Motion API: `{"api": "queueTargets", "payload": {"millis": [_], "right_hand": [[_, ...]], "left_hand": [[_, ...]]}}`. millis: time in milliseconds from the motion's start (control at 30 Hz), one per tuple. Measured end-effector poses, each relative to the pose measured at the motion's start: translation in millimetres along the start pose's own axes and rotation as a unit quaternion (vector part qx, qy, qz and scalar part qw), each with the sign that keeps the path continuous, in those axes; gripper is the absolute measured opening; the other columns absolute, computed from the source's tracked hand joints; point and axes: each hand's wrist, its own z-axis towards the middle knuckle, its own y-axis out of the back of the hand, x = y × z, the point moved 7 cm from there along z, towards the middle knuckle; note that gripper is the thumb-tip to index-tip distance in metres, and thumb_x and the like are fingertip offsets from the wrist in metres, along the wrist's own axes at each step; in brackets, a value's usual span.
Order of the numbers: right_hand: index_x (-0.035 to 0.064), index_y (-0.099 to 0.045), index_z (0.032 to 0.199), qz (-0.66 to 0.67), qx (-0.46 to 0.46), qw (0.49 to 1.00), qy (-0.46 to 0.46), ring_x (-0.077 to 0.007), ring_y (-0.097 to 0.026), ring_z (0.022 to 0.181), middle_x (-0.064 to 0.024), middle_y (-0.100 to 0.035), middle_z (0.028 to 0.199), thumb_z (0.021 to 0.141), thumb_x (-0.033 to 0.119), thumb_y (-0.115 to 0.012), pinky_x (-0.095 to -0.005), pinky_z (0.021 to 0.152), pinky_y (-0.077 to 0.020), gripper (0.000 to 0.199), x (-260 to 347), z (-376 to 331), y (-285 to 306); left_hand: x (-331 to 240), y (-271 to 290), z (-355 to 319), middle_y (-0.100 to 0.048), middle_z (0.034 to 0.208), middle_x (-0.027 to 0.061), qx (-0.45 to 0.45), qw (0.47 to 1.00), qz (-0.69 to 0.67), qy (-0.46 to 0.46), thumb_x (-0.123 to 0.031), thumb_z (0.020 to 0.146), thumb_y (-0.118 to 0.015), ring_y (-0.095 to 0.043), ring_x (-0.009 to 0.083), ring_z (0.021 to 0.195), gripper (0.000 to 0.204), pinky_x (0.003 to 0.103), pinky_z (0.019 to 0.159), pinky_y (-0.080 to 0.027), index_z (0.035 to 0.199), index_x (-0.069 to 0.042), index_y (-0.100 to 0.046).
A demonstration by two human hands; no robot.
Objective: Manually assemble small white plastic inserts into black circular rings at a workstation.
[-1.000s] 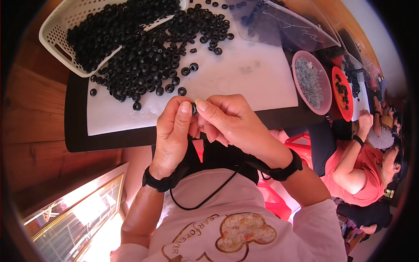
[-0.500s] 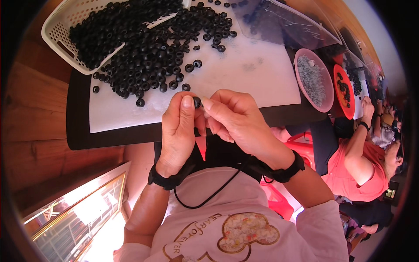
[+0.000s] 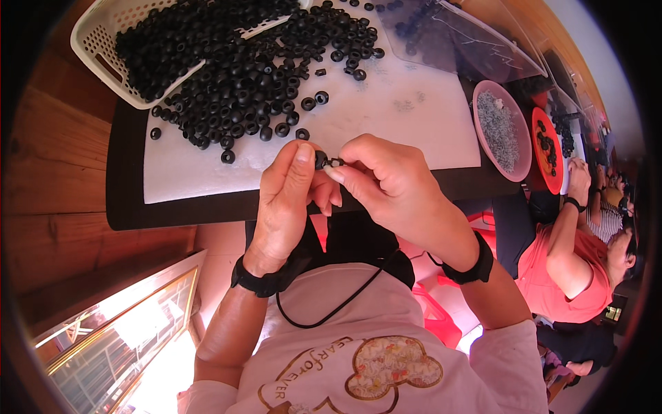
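Observation:
Above the near edge of the table, my left hand [image 3: 286, 196] pinches a round black piece with a hole [image 3: 320, 160] between thumb and fingers. Close against it, the thumb and forefinger of my right hand [image 3: 396, 183] are closed on a small dark part [image 3: 336, 163], too small to name. Whether the two parts touch or are joined I cannot tell. A large heap of similar black ring-shaped pieces [image 3: 238, 96] lies on the white sheet just beyond my hands.
A white perforated basket [image 3: 96, 65] full of black pieces lies tipped at the far left. On the right are a pink bowl [image 3: 520, 131] of small greyish bits, an orange-red bowl [image 3: 545, 181] and a clear plastic panel [image 3: 476, 41]. A co-worker [image 3: 562, 255] sits beyond.
My right hand has drawn slightly right and turned, and a small dark part now shows at its fingertips. My left hand still holds the round black piece.

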Motion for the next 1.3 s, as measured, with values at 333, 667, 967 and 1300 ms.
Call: {"api": "queueTargets", "payload": {"millis": [333,667,967,1300], "right_hand": [[0.0045,-0.051,0.079,-0.279,-0.011,0.942,0.185,-0.0260,-0.060,0.055,-0.0072,-0.056,0.066,0.085,0.017,-0.063,-0.0350,0.046,-0.0463,0.018,29.3,-4.6,2.5],[0.0051,-0.051,0.078,-0.335,0.013,0.919,0.205,-0.0237,-0.059,0.052,-0.0055,-0.056,0.065,0.085,0.020,-0.063,-0.0332,0.041,-0.0442,0.021,37.2,-3.7,-2.5],[0.0068,-0.051,0.077,-0.322,-0.003,0.917,0.236,-0.0215,-0.057,0.050,-0.0038,-0.053,0.063,0.083,0.019,-0.065,-0.0325,0.040,-0.0419,0.019,37.5,-4.4,-4.5],[0.0051,-0.050,0.078,-0.295,0.009,0.930,0.219,-0.0238,-0.056,0.050,-0.0046,-0.053,0.063,0.080,0.016,-0.066,-0.0342,0.040,-0.0414,0.019,35.6,-4.8,-4.5]], "left_hand": [[-0.5,-0.9,-0.7,-0.048,0.061,0.0023,-0.002,1.000,0.010,0.020,-0.038,0.101,-0.040,-0.050,0.0100,0.058,0.037,0.023,0.054,-0.042,0.092,-0.003,-0.051],[1.3,1.2,-2.2,-0.052,0.066,0.0020,-0.002,1.000,0.012,0.028,-0.041,0.100,-0.042,-0.051,0.0086,0.058,0.041,0.021,0.052,-0.042,0.095,-0.002,-0.053],[2.2,3.4,-1.9,-0.055,0.068,0.0030,-0.003,1.000,-0.005,0.017,-0.044,0.099,-0.041,-0.054,0.0097,0.060,0.045,0.022,0.054,-0.044,0.097,-0.002,-0.055],[0.4,1.9,-3.4,-0.054,0.072,0.0028,0.019,1.000,0.013,-0.003,-0.042,0.099,-0.041,-0.053,0.0090,0.064,0.043,0.022,0.057,-0.044,0.096,-0.001,-0.056]]}}
